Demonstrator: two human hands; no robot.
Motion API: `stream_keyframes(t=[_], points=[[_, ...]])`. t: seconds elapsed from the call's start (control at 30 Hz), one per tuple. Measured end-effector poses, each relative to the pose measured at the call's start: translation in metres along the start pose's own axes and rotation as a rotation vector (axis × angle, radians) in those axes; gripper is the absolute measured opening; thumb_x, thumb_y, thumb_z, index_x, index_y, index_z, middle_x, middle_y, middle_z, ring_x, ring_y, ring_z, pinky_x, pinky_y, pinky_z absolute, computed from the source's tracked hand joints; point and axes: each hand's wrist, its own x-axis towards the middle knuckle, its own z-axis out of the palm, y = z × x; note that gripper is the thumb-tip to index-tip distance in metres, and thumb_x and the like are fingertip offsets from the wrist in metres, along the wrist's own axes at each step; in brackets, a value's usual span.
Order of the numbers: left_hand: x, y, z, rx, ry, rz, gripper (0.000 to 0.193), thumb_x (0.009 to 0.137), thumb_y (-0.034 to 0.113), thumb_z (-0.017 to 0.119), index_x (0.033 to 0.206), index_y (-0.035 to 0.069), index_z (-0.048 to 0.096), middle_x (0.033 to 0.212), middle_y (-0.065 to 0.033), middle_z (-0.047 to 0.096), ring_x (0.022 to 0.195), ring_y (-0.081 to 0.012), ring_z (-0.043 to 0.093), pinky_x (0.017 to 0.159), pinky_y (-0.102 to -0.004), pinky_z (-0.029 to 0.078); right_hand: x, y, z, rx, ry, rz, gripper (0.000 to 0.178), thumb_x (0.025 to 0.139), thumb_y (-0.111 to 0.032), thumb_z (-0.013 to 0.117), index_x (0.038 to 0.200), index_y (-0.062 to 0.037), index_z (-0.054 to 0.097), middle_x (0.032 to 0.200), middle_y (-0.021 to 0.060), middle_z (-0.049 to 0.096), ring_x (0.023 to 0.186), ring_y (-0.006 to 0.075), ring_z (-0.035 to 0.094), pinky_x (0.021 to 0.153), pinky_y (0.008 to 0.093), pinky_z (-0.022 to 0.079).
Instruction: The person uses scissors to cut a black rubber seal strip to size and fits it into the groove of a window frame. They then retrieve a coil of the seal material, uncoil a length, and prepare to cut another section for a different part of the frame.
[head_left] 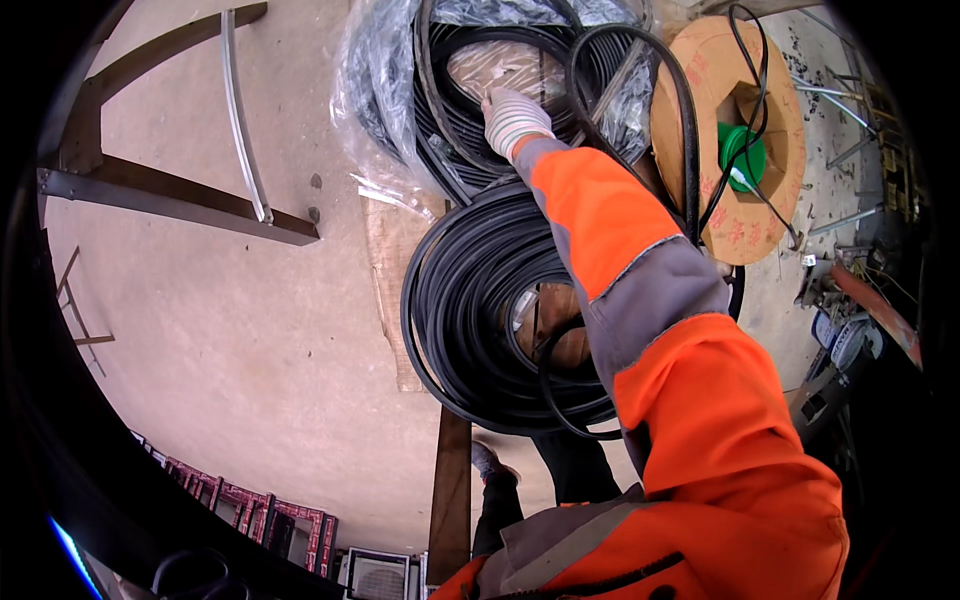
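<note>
Under our gloved fingertips [497,103] lies the upper coil of black cable [470,60], half wrapped in clear plastic film [375,90]. Our right hand [512,122] rests spread and flat on it, gripping nothing; our left hand is out of view. We judge the coil heavy and springy, best taken by its bundled rim. It lies flat, with no long axis, above a second black coil [470,300] nearer our wrist.

The single head view looks steeply down from close above onto black cable coils [480,300] and concrete floor [230,330].
</note>
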Motion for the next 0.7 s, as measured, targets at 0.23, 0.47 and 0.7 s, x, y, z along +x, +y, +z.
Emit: stream_keyframes(t=[0.23, 0.47, 0.7], points=[[-0.002, 0.0, -0.002, 0.002, 0.002, -0.007, 0.051, 0.097, 0.038, 0.043, 0.112, -0.006, 0.065, 0.108, -0.0211, 0.065, 0.096, -0.0301, 0.064, 0.083, -0.0412, 0.054, -0.007, 0.014, 0.001, 0.267, 0.302, 0.013, 0.04, 0.097, -0.031, 0.042, 0.11, 0.0014, 0.061, 0.106, 0.0284, 0.065, 0.105, 0.0431, 0.06, 0.092, 0.049, 0.047], [-0.003, 0.002, -0.003, 0.0, 0.008, -0.019, 0.05, 0.097, 0.037, 0.043, 0.111, -0.006, 0.066, 0.106, -0.0206, 0.066, 0.094, -0.0294, 0.064, 0.082, -0.0403, 0.054, -0.018, 0.027, -0.021, 0.879, 0.177, -0.055, 0.036, 0.103, -0.028, 0.041, 0.103, -0.0006, 0.064, 0.075, 0.009, 0.068, 0.061, 0.0162, 0.064, 0.069, 0.0294, 0.05], [-0.005, 0.002, -0.007, -0.014, 0.005, -0.025, 0.049, 0.098, 0.036, 0.043, 0.114, -0.005, 0.064, 0.108, -0.0186, 0.065, 0.096, -0.0274, 0.064, 0.083, -0.0387, 0.053, -0.02, 0.036, -0.02, 0.829, 0.11, -0.119, 0.036, 0.101, -0.029, 0.044, 0.107, 0.002, 0.062, 0.084, 0.0107, 0.069, 0.064, 0.0162, 0.067, 0.066, 0.0296, 0.052]])
